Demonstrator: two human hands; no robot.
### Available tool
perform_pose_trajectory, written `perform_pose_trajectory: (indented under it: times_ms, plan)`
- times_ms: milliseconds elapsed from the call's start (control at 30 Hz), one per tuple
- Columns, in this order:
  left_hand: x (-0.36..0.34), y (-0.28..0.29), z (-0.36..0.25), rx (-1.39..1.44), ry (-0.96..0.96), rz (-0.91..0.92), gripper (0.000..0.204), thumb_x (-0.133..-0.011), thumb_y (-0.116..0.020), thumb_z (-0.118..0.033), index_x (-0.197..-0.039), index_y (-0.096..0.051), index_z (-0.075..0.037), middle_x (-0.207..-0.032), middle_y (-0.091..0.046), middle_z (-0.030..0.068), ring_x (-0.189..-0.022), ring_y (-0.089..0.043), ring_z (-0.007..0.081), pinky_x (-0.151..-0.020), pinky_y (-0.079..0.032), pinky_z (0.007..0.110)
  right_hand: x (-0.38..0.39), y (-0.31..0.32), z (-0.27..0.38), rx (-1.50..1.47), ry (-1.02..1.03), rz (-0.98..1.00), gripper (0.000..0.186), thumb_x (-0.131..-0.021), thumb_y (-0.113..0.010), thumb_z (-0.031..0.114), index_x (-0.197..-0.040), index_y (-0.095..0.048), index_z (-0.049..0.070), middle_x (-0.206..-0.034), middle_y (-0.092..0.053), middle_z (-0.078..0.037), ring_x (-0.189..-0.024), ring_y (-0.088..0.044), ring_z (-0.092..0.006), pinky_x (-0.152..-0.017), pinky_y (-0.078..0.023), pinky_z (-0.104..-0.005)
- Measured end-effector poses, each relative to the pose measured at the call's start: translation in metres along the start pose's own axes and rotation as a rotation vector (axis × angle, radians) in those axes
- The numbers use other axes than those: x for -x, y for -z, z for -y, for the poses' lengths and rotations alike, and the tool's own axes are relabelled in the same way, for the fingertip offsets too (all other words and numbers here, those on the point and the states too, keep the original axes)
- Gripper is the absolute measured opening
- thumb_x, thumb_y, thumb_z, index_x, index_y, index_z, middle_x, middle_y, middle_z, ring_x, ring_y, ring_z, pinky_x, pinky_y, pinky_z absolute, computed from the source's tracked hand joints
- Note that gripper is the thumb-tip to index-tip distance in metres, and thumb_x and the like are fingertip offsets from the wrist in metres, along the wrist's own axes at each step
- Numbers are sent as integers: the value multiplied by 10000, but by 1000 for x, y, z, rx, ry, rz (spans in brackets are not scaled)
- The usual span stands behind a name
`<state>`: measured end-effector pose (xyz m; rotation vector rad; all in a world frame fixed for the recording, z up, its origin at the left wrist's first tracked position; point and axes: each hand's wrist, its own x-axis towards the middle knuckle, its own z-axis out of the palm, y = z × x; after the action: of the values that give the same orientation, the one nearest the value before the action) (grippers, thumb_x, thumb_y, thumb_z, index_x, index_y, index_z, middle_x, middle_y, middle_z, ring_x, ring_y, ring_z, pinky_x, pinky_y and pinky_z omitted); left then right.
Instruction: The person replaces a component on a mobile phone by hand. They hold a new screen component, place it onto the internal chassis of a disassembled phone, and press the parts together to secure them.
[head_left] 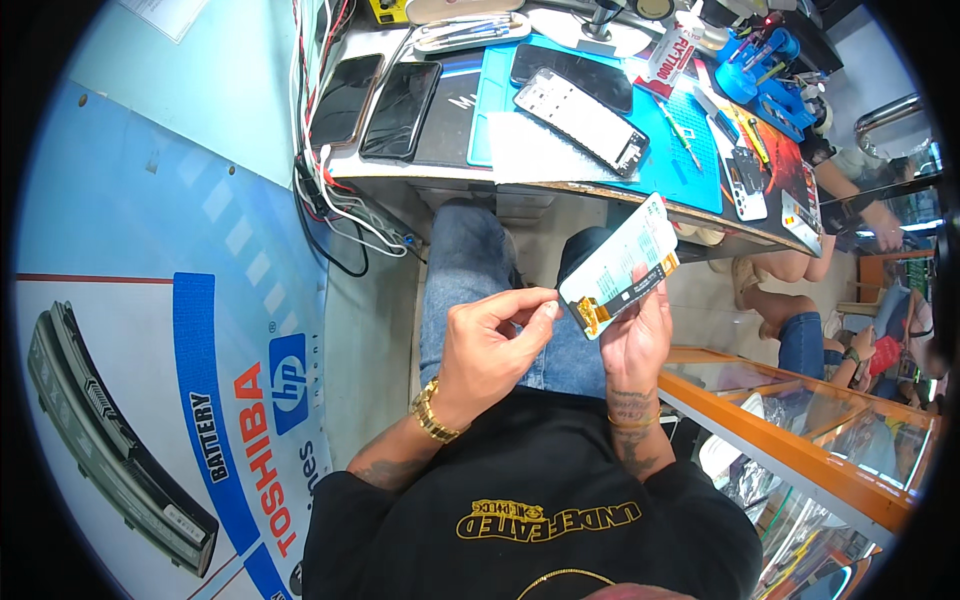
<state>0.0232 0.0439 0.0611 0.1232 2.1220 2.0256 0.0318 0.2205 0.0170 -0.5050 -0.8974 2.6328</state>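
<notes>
My right hand [640,340] holds a phone screen part [612,270] upright at a slant above my lap, with a pale back, a dark strip and gold flex cables. My left hand [505,340] is curled, thumb and index fingertips together at the part's lower left corner; what lies between them is too small to make out. Beyond on the desk, a phone frame [575,115] with a white inner face lies on white sheets [540,152] over a blue mat [700,180], beside a dark phone [535,65] and a thin tool [680,130].
Two phones [400,110] lie at the desk's left near hanging cables [315,200]. Tool holders [750,70], a tube [670,60] and phone parts [745,190] crowd the right. A printed wall panel [150,240] stands left, a glass display case [800,410] right, with seated people [800,330] beyond.
</notes>
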Motion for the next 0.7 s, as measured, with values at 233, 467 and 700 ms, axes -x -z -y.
perform_pose_trajectory:
  times_ms: [233, 467, 700]
  plan:
    - [-6, -8, 1, -14, -22, -20, 142, -918, -657, -21, -1013, -714, 69, -819, -736, 50, -693, -613, 24, -585, -482, 185, 1, 7, 0, 33, 121, 29, 227, -994, -584, 103, -1208, -563, 30, -1142, -668, -79, -1030, -665, -163, -876, -567, -319]
    - [-9, -7, 1, -3, -10, -12, 145, -925, -659, -41, -1010, -717, 61, -807, -734, 52, -694, -627, 32, -595, -497, 191, 0, 10, 1, 52, 148, 42, 186, -991, -589, 95, -1166, -575, 31, -1118, -677, -81, -996, -672, -148, -840, -573, -295]
    - [-10, -5, -1, -71, 55, 5, 128, -924, -677, -85, -915, -701, 41, -754, -707, 36, -669, -615, 34, -589, -493, 196, 3, 9, 1, 126, 228, 0, 162, -981, -590, 56, -1137, -571, 17, -1077, -678, -85, -953, -677, -147, -821, -568, -293]
